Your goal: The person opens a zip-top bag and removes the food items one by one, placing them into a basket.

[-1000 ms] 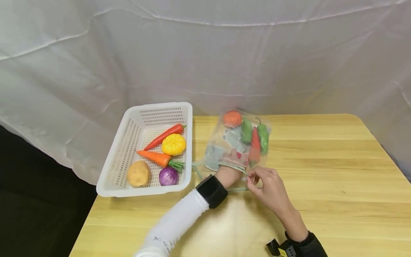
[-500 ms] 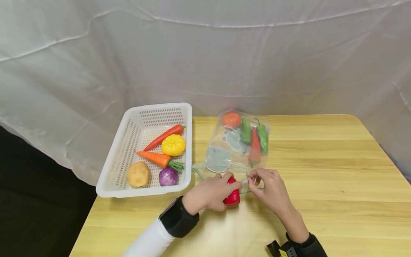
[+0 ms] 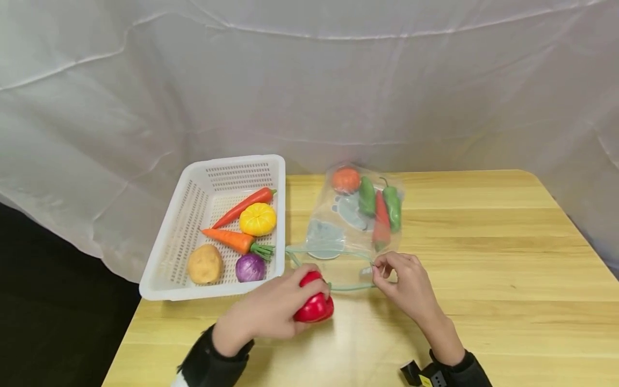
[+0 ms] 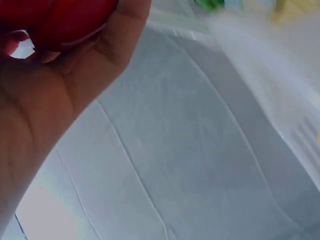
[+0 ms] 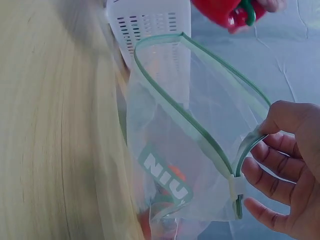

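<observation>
- From where I stand, the left hand (image 3: pixel 273 307) has its fingers wrapped round a red bell pepper (image 3: pixel 316 305), held just outside the mouth of a clear bag (image 3: pixel 355 239).
- The right hand (image 3: pixel 406 282) pinches the bag's green edge between thumb and fingers, keeping the mouth spread.
- I'd judge the step to be unpacking: the pepper out, the white basket (image 3: pixel 280 215) its likely place.
- The next move would call for lifting the pepper over the basket's near wall, just beyond the left hand, while the right hand keeps its pinch.
- Inside that wall, a purple cabbage (image 3: pixel 250 267) and a potato (image 3: pixel 205 264) take up the nearest room, so the pepper may need setting farther back.
- Beyond the right hand, green peppers (image 3: pixel 367 196) and other vegetables lie in the bag, at its far end.
</observation>
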`<state>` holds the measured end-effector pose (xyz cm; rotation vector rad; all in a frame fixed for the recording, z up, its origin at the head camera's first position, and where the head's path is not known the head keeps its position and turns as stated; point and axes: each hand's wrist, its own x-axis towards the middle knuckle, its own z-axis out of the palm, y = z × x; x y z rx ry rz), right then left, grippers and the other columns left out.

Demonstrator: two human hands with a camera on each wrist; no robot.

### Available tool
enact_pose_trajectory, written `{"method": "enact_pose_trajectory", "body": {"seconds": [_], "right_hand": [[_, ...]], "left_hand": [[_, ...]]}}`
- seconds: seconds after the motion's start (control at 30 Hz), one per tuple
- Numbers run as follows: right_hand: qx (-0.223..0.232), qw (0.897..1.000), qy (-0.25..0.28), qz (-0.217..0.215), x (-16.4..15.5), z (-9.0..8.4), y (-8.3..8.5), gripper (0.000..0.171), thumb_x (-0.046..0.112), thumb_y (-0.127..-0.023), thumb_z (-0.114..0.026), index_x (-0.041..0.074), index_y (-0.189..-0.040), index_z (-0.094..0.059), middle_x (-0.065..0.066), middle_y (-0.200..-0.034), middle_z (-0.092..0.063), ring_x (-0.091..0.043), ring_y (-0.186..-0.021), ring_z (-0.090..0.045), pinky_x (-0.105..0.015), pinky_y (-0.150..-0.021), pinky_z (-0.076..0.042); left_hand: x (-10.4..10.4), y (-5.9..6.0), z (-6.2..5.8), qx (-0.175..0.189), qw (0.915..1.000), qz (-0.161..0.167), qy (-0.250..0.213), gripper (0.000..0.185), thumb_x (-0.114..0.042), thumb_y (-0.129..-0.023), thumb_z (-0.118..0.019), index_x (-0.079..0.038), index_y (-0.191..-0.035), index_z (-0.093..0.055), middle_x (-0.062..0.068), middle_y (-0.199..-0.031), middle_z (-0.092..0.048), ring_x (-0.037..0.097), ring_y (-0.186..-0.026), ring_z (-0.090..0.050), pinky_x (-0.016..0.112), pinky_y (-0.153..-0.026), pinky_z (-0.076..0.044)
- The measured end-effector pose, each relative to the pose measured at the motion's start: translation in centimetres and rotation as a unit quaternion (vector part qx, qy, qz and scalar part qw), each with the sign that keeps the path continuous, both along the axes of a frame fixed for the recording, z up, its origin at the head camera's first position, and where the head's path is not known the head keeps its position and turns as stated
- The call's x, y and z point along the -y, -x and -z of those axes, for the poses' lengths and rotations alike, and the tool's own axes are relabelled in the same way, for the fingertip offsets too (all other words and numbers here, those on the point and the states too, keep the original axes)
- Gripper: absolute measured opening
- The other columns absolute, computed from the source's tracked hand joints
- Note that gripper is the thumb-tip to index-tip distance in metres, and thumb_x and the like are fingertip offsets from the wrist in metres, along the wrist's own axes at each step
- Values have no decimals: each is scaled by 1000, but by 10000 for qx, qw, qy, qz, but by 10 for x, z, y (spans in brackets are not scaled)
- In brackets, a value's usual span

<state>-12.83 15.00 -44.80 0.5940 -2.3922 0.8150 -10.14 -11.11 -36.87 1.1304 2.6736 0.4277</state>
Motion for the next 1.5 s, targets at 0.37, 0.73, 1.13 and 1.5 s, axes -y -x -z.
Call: {"method": "enact_pose_trajectory", "body": {"seconds": [0.37,0.73,1.13,1.5], "right_hand": [[-52,10000,34,-17,-3,4,0,15,1,-66,-68,10,-76,-64,7,-62,-58,-4,-59,-51,-35,-72,-47],[25,10000,72,-32,-3,5,0,15,0,-67,-69,10,-76,-63,8,-61,-58,-3,-59,-50,-35,-72,-47],[81,9999,58,-44,-4,8,1,14,1,-68,-70,11,-76,-63,8,-62,-58,-2,-59,-50,-34,-71,-46],[114,9999,83,-87,-2,7,3,15,1,-67,-70,11,-75,-62,9,-62,-56,-2,-59,-50,-33,-70,-45]], "left_hand": [[73,13,-3,-634,9797,-1645,-953,52,-6,-67,-77,-19,-112,-54,9,-127,-46,32,-110,-52,50,-84,-52],[111,41,41,-304,9416,-3329,-410,67,0,-80,-65,-4,-140,-35,34,-148,-16,58,-126,-28,66,-88,-42],[113,45,53,-99,9192,-3903,-515,56,1,-86,-57,5,-138,-37,36,-145,-21,38,-71,-57,34,-60,-49],[107,40,57,-953,8747,-4687,-785,31,9,-71,-61,-2,-97,-73,24,-127,-53,33,-57,-50,26,-46,-31]]}}
